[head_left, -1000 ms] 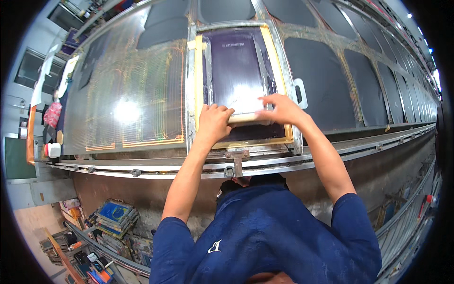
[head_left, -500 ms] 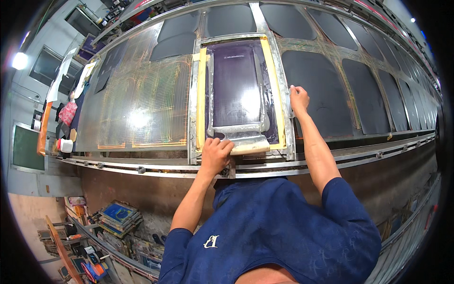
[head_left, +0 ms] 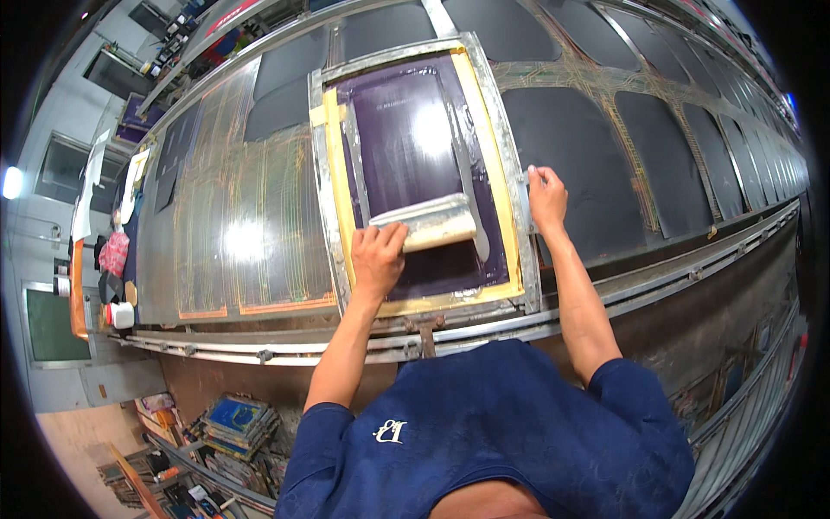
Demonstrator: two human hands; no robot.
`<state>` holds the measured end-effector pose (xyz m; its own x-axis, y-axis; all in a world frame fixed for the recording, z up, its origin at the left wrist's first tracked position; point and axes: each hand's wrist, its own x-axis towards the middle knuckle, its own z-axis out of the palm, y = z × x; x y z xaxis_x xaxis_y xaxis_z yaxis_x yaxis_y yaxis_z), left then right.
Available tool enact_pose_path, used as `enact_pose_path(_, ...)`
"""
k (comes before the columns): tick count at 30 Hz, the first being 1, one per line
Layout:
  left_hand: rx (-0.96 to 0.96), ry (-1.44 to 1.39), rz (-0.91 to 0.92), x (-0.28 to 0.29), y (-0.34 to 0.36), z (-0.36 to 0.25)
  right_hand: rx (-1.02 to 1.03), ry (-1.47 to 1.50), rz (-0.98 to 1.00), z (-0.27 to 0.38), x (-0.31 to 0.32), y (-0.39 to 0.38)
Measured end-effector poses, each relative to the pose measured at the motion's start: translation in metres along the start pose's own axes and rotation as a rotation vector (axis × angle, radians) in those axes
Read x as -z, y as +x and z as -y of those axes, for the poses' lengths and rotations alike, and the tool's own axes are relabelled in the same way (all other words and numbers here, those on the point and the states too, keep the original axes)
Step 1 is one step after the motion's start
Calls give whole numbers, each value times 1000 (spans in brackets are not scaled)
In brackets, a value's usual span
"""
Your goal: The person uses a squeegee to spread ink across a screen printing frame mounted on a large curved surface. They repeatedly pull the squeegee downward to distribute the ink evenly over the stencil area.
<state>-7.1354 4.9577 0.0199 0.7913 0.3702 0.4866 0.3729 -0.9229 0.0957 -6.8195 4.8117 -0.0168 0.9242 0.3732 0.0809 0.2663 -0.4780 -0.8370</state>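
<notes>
A screen-printing frame (head_left: 506,160) with a metal rim and yellow tape lies on the long table, its mesh (head_left: 402,138) dark purple and shiny. My left hand (head_left: 378,259) is wrapped round the left end of a squeegee (head_left: 437,229), which lies across the lower half of the mesh. Grey ink streaks run along both sides of the mesh, and a darker area shows below the squeegee. At the frame's right edge, my right hand (head_left: 548,199) is closed, with its thumb and fingers pinched on the rim; the exact grip is partly hidden.
Dark flat panels (head_left: 566,164) lie in rows on the table to the right and behind the frame. A metal rail (head_left: 622,281) runs along the near edge. At the far left sits a white container (head_left: 121,315); stacked screens (head_left: 238,424) stand low at the left.
My left hand has pushed the squeegee away from me, from the near end of the mesh up onto its lower half. My right hand stays at the frame's right edge. The whole view has shifted and tilted.
</notes>
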Motion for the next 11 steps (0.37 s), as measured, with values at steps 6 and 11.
enact_pose_path(6,-59,46,-76,-50,131,94,26,21,-4,4,4,0)
enact_pose_path(11,-93,-8,-71,-67,229,155,36,2,-22,4,2,-1)
